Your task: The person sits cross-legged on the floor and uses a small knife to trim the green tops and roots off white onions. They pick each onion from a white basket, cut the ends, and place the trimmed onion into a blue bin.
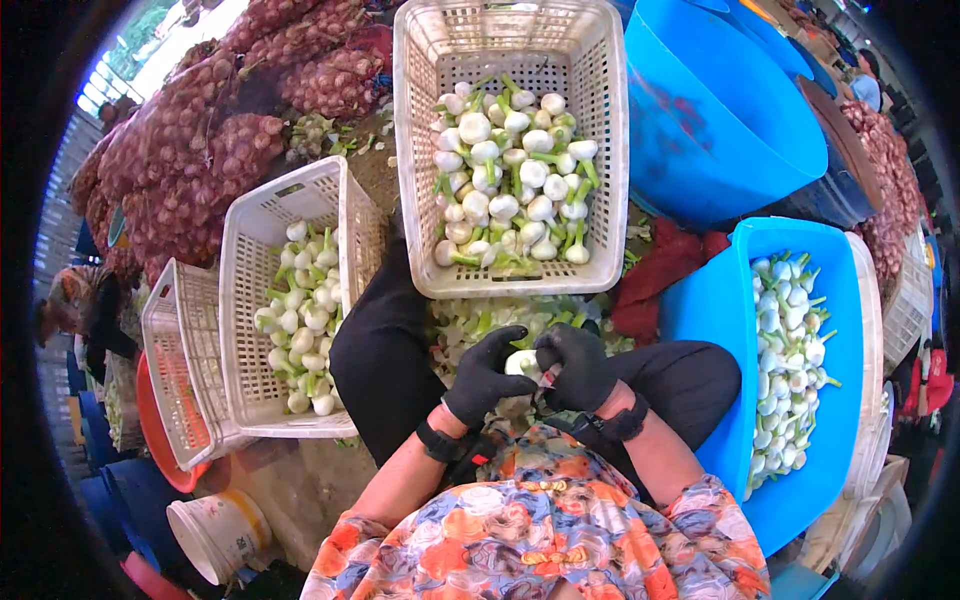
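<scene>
Both hands wear black gloves and meet low over my lap. A peeled white garlic bulb [521, 364] lies between them, with my left hand [487, 379] closed around its left side. My right hand [581, 367] grips a small tool [551, 375] against the bulb's right side; it looks like a short knife, partly hidden by the fingers. Just beyond the hands stands a white plastic crate [517, 285] holding many white bulbs with green stems. Garlic peelings [465, 315] lie on the ground between my knees.
A second white crate [289, 427] of bulbs stands at left, a blue tub [840, 450] of bulbs at right. Mesh sacks of unpeeled garlic [187, 150] are piled upper left. A large blue bin [697, 135] stands upper right, a white bucket [210, 536] lower left. Another person [82, 300] is at far left.
</scene>
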A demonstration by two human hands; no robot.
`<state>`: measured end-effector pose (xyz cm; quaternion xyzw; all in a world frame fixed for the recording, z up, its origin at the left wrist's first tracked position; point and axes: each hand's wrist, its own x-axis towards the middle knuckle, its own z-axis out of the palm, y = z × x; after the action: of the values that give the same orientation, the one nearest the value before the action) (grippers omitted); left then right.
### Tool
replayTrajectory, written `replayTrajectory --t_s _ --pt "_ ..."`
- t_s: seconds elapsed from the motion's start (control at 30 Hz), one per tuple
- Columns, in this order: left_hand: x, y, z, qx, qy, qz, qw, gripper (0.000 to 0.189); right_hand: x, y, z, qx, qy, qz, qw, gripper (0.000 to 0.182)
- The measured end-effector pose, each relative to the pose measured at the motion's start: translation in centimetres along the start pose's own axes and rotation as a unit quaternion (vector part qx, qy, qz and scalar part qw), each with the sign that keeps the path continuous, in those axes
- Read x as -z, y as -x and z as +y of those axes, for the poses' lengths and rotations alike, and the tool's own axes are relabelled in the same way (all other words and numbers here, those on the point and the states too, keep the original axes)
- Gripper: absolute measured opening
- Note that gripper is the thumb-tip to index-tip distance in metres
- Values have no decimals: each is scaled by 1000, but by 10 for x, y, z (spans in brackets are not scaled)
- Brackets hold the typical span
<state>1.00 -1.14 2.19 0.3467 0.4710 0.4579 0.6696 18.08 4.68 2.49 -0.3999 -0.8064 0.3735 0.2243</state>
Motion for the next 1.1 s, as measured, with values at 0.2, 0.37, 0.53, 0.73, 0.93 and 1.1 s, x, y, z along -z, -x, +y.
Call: replayTrajectory --t_s 0.2,0.37,0.53,0.73,0.93,1.1 --pt "-2 -2 -1 -35 41 49 997 52 -2 1 -1 -13 -86 21 996 15" --pt "4 -8 -2 15 177 116 977 35 -5 5 -3 -68 -146 22 987 12" --pt "4 -5 5 -229 -284 145 920 21 -4 6 19 -111 -26 17 993 13" --pt "8 -10 4 -149 202 91 964 19 -5 17 28 -171 141 -189 957 31" --pt "-3 -11 7 -183 -120 89 972 27 -28 11 12 -213 -589 -80 775 52" --pt "-3 -17 5 -227 -174 152 946 26 29 4 14 -40 -838 44 543 51"
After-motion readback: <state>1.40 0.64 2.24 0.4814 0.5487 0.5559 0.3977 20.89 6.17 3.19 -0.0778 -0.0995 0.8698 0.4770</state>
